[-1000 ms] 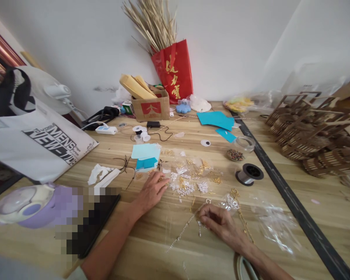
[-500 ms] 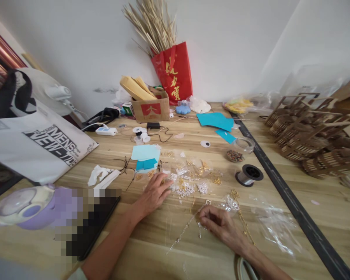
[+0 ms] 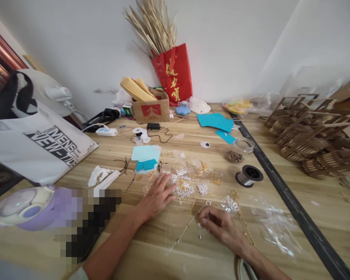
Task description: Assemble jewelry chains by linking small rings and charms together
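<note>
Reaching over the middle of the desk [image 3: 151,251], the left hand [image 3: 157,197] has its fingers spread and slightly bent at the near edge of the clear beads [image 3: 184,189]; nothing shows in its grasp, though I can't tell whether a bead lies under the tips. From where I stand, that loose spread looks suited to pieces so small.

The right hand [image 3: 217,222] sits closer to the desk's near edge, fingers curled toward the thumb in a narrow gap. What it pinches, if anything, is hidden from me. The silver chain [image 3: 187,224] lies just beside it, slanting across the bare wood, perhaps laid out long so that it doesn't tangle. A short dangling piece [image 3: 200,232] shows just below the fingers.

Beyond that wrist lies the gold chain [image 3: 242,217], apart from the silver one, maybe to keep the two colours separate. The wire spool [image 3: 249,176] and bead jar [image 3: 235,156] stand farther right, clear of both forearms, while the cardboard box [image 3: 151,110] is back near the desk's far edge, probably because bulky things would crowd the beads.
</note>
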`<state>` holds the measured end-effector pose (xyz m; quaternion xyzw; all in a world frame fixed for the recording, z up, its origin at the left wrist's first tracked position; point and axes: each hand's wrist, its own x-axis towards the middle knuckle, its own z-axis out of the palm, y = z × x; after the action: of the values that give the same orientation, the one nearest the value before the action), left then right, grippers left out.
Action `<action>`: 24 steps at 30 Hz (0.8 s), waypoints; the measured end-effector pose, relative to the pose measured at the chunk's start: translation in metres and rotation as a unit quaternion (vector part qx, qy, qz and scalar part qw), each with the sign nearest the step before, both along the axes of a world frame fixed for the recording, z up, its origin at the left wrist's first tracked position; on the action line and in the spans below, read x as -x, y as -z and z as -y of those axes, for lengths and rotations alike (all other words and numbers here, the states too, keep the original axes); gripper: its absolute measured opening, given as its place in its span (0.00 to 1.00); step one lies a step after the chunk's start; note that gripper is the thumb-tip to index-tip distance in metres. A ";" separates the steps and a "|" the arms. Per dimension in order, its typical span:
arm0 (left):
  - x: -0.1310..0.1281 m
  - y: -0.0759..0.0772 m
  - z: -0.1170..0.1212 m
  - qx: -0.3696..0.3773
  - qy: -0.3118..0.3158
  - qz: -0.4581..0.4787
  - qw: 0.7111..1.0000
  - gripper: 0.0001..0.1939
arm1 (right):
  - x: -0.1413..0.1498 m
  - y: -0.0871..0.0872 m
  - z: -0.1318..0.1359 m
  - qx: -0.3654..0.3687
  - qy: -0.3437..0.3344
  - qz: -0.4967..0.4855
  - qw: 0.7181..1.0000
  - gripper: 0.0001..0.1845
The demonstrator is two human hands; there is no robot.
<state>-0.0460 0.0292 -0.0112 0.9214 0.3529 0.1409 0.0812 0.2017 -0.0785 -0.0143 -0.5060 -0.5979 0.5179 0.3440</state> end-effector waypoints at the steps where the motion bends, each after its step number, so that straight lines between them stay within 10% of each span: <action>1: 0.000 0.001 0.000 -0.004 0.000 0.002 1.000 0.18 | 0.000 0.000 0.000 0.001 0.000 0.002 1.000 0.13; 24: 0.008 -0.008 -0.006 -0.032 -0.023 0.032 0.999 0.17 | -0.001 0.006 0.000 0.003 -0.003 -0.016 1.000 0.13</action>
<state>-0.0541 0.0352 -0.0027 0.9102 0.3664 0.1834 0.0599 0.2030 -0.0786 -0.0202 -0.4967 -0.5924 0.5288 0.3503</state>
